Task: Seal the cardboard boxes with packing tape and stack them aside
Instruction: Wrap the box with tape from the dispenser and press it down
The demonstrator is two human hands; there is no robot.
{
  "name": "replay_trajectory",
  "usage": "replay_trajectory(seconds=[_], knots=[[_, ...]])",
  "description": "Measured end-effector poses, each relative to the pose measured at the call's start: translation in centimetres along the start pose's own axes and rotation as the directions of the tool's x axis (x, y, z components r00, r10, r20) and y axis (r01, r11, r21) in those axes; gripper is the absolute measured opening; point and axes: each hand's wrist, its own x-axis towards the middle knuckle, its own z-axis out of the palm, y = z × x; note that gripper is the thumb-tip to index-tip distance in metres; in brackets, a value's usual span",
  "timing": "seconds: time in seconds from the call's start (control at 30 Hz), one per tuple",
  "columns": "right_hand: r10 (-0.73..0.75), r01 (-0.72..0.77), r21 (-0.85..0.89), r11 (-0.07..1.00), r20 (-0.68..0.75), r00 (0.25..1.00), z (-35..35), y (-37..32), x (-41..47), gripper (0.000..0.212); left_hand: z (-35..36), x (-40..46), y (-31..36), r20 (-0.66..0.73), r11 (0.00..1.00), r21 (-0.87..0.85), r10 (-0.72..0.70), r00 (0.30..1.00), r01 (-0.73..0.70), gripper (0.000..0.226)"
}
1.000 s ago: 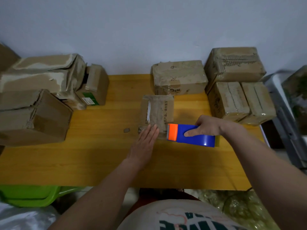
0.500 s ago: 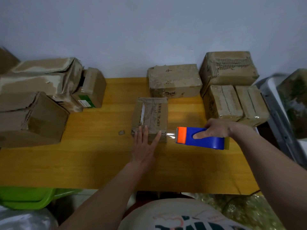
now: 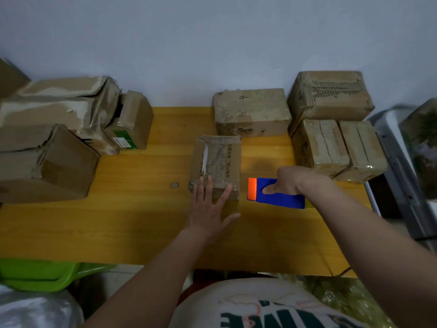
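Left hand (image 3: 211,210) lies flat, fingers spread, on the near end of the small box (image 3: 216,165) mid-bench, its long axis running near-to-far. Right hand (image 3: 287,182) grips the tape dispenser (image 3: 274,194) just right of it, the nearer hand for taping.

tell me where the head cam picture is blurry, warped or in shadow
Head view: dim, soft overall; the far right edge is smeared, so the grey frame reads poorly; wide-angle bending bows the table and tilts the boxes on the left; a faint shadow lies on the wood beside the small box, above the tape dispenser.
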Motion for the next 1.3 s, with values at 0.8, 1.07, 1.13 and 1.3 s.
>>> replay_trajectory(seconds=[0.8,1.07,1.13,1.3], knots=[[0.228,-0.212,0.093,0.973,-0.236,0.945,6.8,0.5,-0.2,0.049,0.1,0.0,0.0,-0.013,0.998,-0.061,0.018,1.0,-0.019,0.09],[0.288,-0.21,0.295,0.932,-0.254,0.923,12.7,-1.5,2.8,0.056,-0.9,0.0,-0.7,-0.009,0.995,-0.09,0.047,0.999,-0.047,0.09],[0.32,-0.255,0.331,0.909,-0.159,0.934,13.4,-1.5,3.2,0.066,-1.2,0.1,-1.4,-0.054,0.987,-0.144,0.066,0.996,-0.073,0.088],[0.394,0.032,0.563,0.826,-0.617,0.681,11.6,-4.3,2.2,0.037,-1.7,1.2,-4.6,-0.215,0.948,-0.288,0.071,0.974,-0.133,0.069]])
